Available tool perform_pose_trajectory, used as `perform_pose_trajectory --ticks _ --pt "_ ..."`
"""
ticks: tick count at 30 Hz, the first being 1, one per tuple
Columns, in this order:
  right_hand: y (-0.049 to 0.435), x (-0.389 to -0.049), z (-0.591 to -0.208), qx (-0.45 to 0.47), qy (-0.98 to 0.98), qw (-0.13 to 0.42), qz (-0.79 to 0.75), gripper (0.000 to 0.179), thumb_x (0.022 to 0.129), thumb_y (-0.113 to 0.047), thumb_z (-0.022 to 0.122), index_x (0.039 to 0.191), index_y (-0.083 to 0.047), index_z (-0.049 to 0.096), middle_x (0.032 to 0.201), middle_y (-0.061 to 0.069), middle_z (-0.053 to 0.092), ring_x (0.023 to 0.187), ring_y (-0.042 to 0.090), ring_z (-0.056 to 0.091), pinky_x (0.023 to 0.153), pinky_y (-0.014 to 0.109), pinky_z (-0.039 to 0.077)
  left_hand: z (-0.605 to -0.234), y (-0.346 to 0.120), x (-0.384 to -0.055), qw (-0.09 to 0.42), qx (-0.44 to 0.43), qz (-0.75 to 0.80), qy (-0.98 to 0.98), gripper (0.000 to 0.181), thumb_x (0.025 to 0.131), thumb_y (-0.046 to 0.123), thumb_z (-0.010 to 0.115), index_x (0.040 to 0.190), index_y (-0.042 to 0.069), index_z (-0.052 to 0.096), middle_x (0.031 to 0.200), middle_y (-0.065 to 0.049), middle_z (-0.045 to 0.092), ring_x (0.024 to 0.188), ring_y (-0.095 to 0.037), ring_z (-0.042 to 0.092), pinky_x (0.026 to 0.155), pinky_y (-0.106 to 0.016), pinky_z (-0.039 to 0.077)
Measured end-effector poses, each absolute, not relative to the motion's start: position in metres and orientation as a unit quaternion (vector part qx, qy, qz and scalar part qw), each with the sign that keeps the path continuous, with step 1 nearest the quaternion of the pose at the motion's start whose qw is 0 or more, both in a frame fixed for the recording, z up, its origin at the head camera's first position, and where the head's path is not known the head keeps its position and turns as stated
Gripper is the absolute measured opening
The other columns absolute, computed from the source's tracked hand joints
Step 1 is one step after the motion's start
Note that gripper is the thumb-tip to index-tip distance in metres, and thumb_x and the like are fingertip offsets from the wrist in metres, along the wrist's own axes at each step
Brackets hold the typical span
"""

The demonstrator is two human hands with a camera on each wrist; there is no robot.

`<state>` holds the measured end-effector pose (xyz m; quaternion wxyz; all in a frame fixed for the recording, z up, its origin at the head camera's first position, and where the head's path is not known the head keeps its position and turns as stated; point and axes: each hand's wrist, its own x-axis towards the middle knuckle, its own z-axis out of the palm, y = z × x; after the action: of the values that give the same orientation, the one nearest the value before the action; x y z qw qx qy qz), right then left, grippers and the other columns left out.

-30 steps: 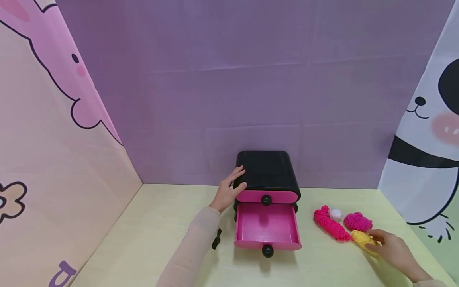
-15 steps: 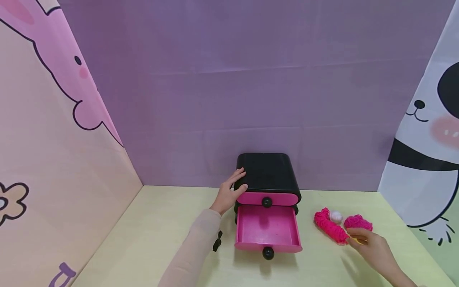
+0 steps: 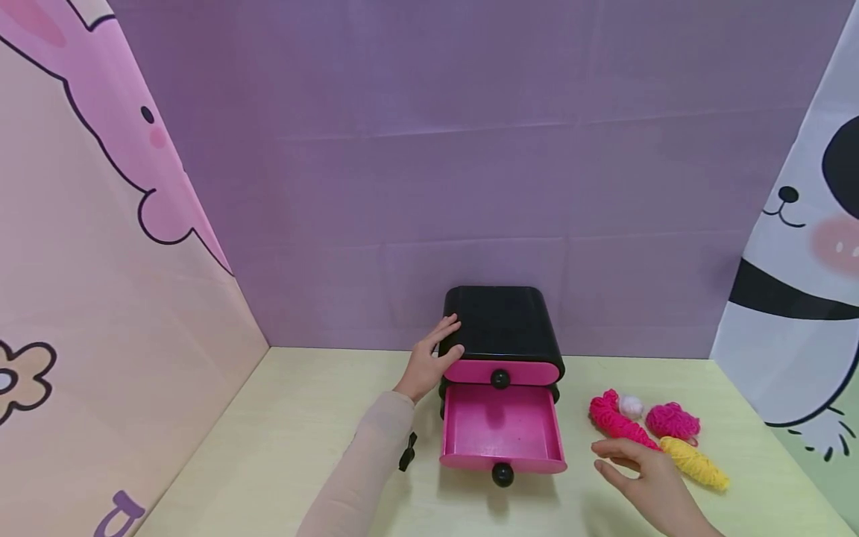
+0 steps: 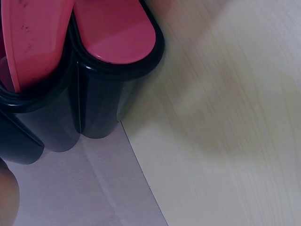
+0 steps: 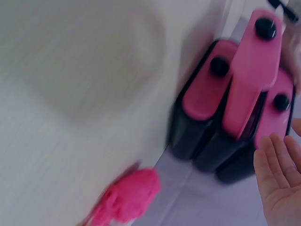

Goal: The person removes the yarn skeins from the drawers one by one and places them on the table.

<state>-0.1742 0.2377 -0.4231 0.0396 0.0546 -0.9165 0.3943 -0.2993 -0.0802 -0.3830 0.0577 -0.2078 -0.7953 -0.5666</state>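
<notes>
Two hands are at the black drawer unit and the yarn on the counter; neither is seen gripping anything. The left hand rests with fingers spread on the unit's top left edge; its pressure cannot be judged, as the left wrist view barely shows it. The right hand is raised, thumb and forefinger parted, nothing visible between them. The governing relation: the open drawer lies between the hands, pulled out towards the person, while the yellow skein lies just right of the right hand, the nearer one, its long axis slanting from far left to near right. The skein appears ridged and tapered; a hot-pink skein, magenta ball and white ball lie beyond that hand. The drawer is glossy pink, black-knobbed.
</notes>
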Motion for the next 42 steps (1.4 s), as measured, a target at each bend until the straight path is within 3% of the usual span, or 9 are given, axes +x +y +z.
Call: perform_pose_trajectory --ticks 8,13,23,28,35,42 --pt "0.212 -0.166 -0.429 0.141 -0.886 -0.037 0.44 0.028 0.08 -0.022 0.069 0.105 -0.008 0.066 0.101 0.006 0.066 0.094 0.021 0.061 0.082 0.037 0.053 -0.384 -0.08 -0.301 0.059 -0.208 -0.565 -0.796 0.051 0.091 0.021 0.056 0.138 0.008 0.041 0.15 -0.001 0.028 0.142 -0.017 0.015 0.113 -0.046 0.019" --pt "0.198 -0.167 -0.443 0.17 -0.868 -0.067 0.462 0.034 0.081 -0.022 0.069 0.108 -0.002 0.063 0.105 0.012 0.065 0.094 0.026 0.061 0.081 0.037 0.053 -0.401 -0.081 -0.317 0.064 -0.206 -0.572 -0.791 0.05 0.09 0.024 0.058 0.138 0.014 0.043 0.15 0.005 0.029 0.141 -0.014 0.014 0.113 -0.045 0.017" --pt "0.173 -0.176 -0.461 0.21 -0.857 -0.043 0.468 0.035 0.081 -0.013 0.067 0.112 0.003 0.061 0.109 0.019 0.063 0.097 0.035 0.061 0.081 0.039 0.052 -0.412 -0.081 -0.326 0.092 -0.199 -0.568 -0.793 0.048 0.089 0.028 0.059 0.135 0.022 0.046 0.146 0.016 0.033 0.139 -0.005 0.018 0.113 -0.042 0.02" --pt "0.162 -0.178 -0.462 0.213 -0.867 -0.034 0.449 0.036 0.08 -0.016 0.07 0.11 0.003 0.062 0.106 0.017 0.065 0.094 0.034 0.063 0.078 0.037 0.053 -0.412 -0.08 -0.325 0.09 -0.2 -0.568 -0.793 0.048 0.09 0.027 0.058 0.136 0.021 0.046 0.146 0.016 0.032 0.139 -0.005 0.017 0.113 -0.042 0.02" --pt "0.148 -0.178 -0.46 0.193 -0.891 -0.001 0.411 0.034 0.074 -0.021 0.074 0.102 -0.002 0.067 0.094 0.009 0.07 0.084 0.025 0.067 0.071 0.03 0.055 -0.411 -0.08 -0.326 0.095 -0.204 -0.568 -0.792 0.048 0.09 0.024 0.058 0.136 0.019 0.046 0.147 0.011 0.032 0.141 -0.01 0.016 0.113 -0.043 0.019" --pt "0.138 -0.176 -0.463 0.187 -0.922 0.093 0.326 0.027 0.069 -0.037 0.077 0.084 -0.016 0.068 0.08 -0.005 0.07 0.07 0.007 0.065 0.063 0.02 0.052 -0.394 -0.079 -0.309 0.089 -0.216 -0.568 -0.789 0.049 0.09 0.019 0.057 0.136 0.007 0.045 0.148 -0.003 0.032 0.141 -0.021 0.016 0.112 -0.047 0.02"
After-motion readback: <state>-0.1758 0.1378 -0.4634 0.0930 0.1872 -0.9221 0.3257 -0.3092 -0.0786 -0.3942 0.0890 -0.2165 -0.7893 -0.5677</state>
